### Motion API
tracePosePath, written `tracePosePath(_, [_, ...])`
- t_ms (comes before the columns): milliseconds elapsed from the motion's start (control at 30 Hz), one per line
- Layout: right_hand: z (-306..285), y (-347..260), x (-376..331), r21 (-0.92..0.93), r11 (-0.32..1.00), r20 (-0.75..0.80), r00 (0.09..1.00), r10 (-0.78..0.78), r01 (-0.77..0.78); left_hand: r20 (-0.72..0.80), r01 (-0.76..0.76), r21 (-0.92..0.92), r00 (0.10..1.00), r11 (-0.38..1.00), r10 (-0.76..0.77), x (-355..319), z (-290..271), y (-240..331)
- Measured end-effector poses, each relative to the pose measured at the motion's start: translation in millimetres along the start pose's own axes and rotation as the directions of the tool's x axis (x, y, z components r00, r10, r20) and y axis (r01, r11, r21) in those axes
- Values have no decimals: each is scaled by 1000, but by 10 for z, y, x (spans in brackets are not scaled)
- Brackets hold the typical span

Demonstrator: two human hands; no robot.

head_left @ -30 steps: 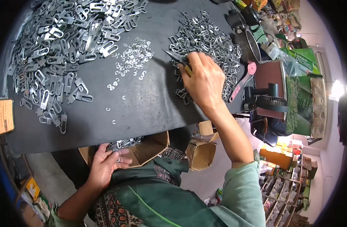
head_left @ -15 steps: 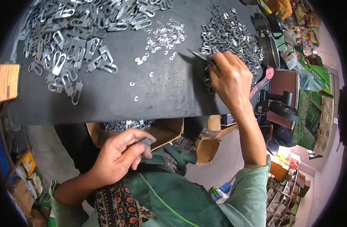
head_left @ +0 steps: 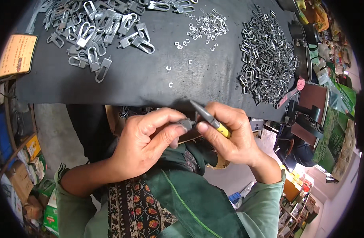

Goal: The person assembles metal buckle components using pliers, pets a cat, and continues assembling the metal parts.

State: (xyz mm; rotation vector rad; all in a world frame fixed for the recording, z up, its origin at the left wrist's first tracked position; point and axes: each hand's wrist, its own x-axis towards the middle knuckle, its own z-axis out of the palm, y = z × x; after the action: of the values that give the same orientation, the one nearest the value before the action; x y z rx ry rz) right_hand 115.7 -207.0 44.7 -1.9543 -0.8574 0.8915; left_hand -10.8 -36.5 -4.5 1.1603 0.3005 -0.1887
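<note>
My left hand (head_left: 144, 141) is closed in a pinch around a small grey metal block (head_left: 184, 124), with the thumb across its near side. My right hand (head_left: 234, 137) is closed on a pointed grey tool with a yellow handle (head_left: 205, 114), its tip aimed up and left. Between the right thumb and forefinger a thin metal bit (head_left: 196, 116) shows at the block's right end; its shape is mostly hidden. Both hands meet just off the near edge of the dark table (head_left: 122, 89).
Looped metal fittings (head_left: 110, 23) are heaped at the far left. Small C-shaped clips (head_left: 209, 27) lie mid-table, with a few scattered nearer. Small rectangular metal links (head_left: 267, 57) form a pile at right, beside a pink-handled tool (head_left: 291, 93) and a small black fan (head_left: 309, 125).
My right hand has come from the link pile back toward me with the tool, meeting my left hand. My left hand has risen slightly and moved right. The view has shifted.
</note>
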Motion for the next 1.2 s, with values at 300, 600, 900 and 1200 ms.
tracePosePath(300, [-54, 6, 9, 39, 999, 20, 999, -36, 35, 12, -47, -25, 999, 999, 48, -10, 17, 29])
tracePosePath(600, [-28, 67, 18, -44, 992, 143, 984, -107, 114, 34, -62, 178, 998, 982, 57, -15, 23, 21])
tracePosePath(900, [-36, -19, 52, -190, 961, 287, 948, -139, 199, 315, 286, -3, 910, 958, -270, -4, -247, 126])
tracePosePath(1200, [-131, -128, 265, -914, 379, 47, 964, -263, 148, 288, 315, -135, 920, 939, -267, -194, -379, -27])
